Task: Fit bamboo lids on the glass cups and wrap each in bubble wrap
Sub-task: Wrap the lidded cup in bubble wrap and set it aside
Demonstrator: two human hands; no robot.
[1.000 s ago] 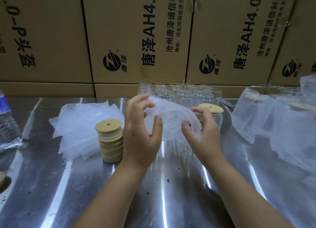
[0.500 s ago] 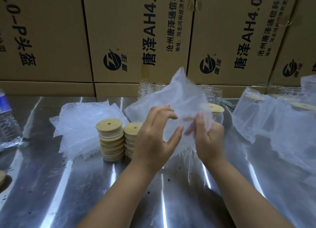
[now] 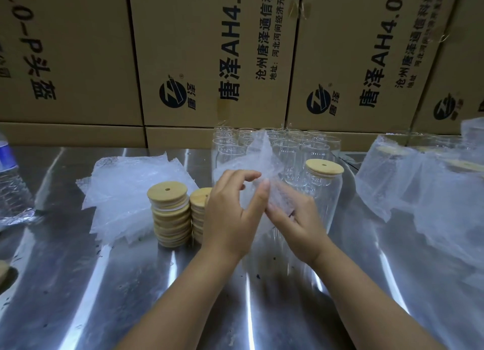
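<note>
A wall of stacked cardboard boxes, printed with dark logos and Chinese lettering, fills the back of the view. In front of it lies a shiny metal tabletop streaked with glare and small dark specks.

At the right side stand several wrapped cups, each in cloudy bubble wrap with a pale lid showing faintly through the top. On the left lies a loose pile of bubble wrap sheets, flat on the tabletop. Against the boxes in the middle stands a cluster of bare glass cups, upright, open and close together.

In front of that cluster, a single bubble wrap sheet is held up above the tabletop, one corner pointing upward. The hands meet at it, close together. The left hand pinches the sheet between thumb and curled forefinger. The right hand lies against the sheet's lower part with its fingertips veiled by the plastic, so I cannot tell whether it grips or only supports.

Just right of the hands stands a lidded glass cup, upright and unwrapped, its bamboo lid seated on top. Left of the hands are two stacks of bamboo lids, side by side, touching the pile's edge.

A plastic water bottle shows at the far left edge.
</note>
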